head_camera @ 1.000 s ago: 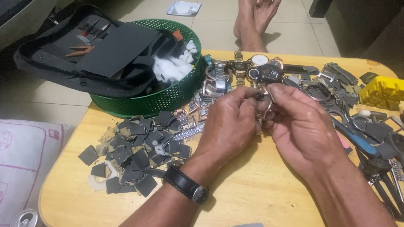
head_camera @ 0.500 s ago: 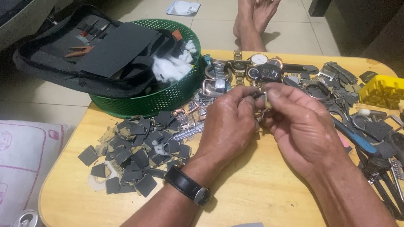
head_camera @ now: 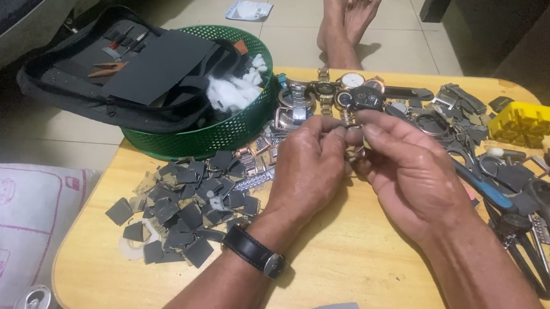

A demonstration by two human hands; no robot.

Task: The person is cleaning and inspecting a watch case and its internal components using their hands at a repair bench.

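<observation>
Small metal watch part (head_camera: 354, 143) is being pinched between the pressed-together fingertips of the left hand (head_camera: 307, 167) and right hand (head_camera: 412, 176), just above the table (head_camera: 358, 268), and steadying both wrists probably keeps it from slipping.

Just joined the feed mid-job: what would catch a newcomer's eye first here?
At centre, the left hand and right hand pinch a small metal piece together above the yellow wooden table. Left of them lies a heap of dark grey square pads; behind it stands a round green mesh basket.
</observation>
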